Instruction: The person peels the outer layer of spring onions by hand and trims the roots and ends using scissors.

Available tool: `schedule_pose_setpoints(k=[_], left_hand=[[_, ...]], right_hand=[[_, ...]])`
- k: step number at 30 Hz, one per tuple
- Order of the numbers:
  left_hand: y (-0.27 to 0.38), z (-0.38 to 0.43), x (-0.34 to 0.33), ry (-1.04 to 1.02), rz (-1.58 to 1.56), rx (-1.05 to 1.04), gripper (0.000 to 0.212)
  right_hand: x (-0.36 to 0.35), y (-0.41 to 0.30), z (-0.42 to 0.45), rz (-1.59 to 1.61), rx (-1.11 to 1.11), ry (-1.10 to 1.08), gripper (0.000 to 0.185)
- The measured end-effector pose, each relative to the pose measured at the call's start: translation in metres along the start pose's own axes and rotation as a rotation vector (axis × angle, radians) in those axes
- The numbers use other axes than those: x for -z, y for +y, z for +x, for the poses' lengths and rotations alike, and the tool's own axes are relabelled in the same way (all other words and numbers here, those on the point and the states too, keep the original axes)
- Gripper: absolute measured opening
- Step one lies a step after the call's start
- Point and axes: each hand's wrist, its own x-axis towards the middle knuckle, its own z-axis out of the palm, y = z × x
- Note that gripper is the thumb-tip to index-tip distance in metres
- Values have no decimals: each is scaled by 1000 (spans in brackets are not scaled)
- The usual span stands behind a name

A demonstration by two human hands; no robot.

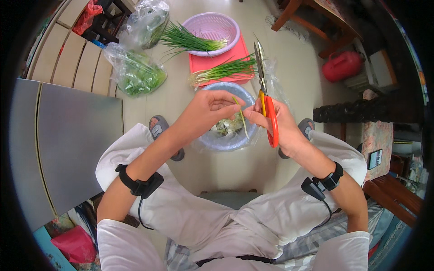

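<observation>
My left hand (217, 110) pinches a thin green stalk (242, 120) between thumb and fingers, above a light blue basin (226, 145) lined with clear plastic. Pale and green plant scraps (231, 127) lie in the basin. Close by on the right, my right hand (271, 117) holds scissors (272, 122) with red and yellow handles, their blades pointing away from me. Its thumb and finger are near the stalk; whether they touch it I cannot tell. Beyond the basin, a bunch of green stalks (225, 70) lies on a red plastic surface (200, 62). Another bunch (193, 39) rests in a lilac colander (234, 28).
Clear plastic bags of leafy greens (140, 73) stand on the floor at the left, near a grey cabinet (78, 145). A red jug (342, 66) and wooden furniture (305, 17) are at the upper right. A phone (375, 159) lies on a patterned surface at the right.
</observation>
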Motion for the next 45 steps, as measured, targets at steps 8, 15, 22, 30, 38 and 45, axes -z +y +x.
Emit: schedule_pose_setpoints(k=[8,15,22,30,38,45], left_hand=[[-6,2,0,-3,-23,7,25],[-6,1,0,-6,-14,25,24],[-5,1,-4,33,-13,-4,25],[0,-1,-5,71,32,18,24],[-2,0,-4,98,20,5,25],[-4,2,6,129,70,35,25]], right_hand=[[0,7,0,-4,6,-18,17],[0,3,-2,12,-35,-25,19],[1,10,0,-11,-5,-34,20],[0,10,-1,-48,-24,-33,19],[0,9,-3,-73,-53,-21,18],[0,5,-4,-98,-143,-6,18]])
